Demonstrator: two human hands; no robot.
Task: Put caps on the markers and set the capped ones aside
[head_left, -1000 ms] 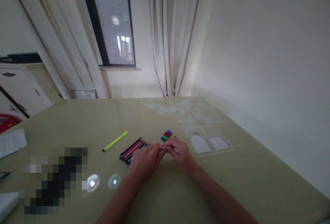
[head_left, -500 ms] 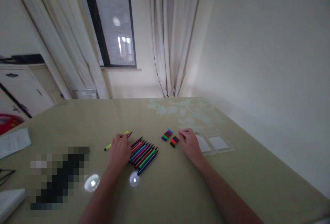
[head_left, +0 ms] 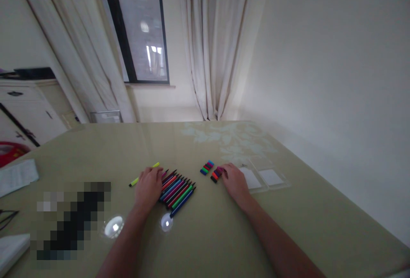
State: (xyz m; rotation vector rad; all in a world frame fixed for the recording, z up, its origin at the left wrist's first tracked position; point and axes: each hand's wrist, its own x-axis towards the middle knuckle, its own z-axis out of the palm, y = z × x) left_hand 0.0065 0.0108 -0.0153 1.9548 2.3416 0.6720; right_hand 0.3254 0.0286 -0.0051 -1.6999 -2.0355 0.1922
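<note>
Head view: hands (head_left: 148, 187) at markers (head_left: 181, 192), caps (head_left: 215, 175); any lettering unreadable.

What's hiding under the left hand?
The left hand hides the middle of the yellow marker; both ends show. A dark-tipped pink marker pokes out by the fingers, its other end covered. I can't see what's under the palm.

Home room with curtains (head_left: 213, 43), window (head_left: 142, 26) and white cabinet (head_left: 28, 107)
</note>
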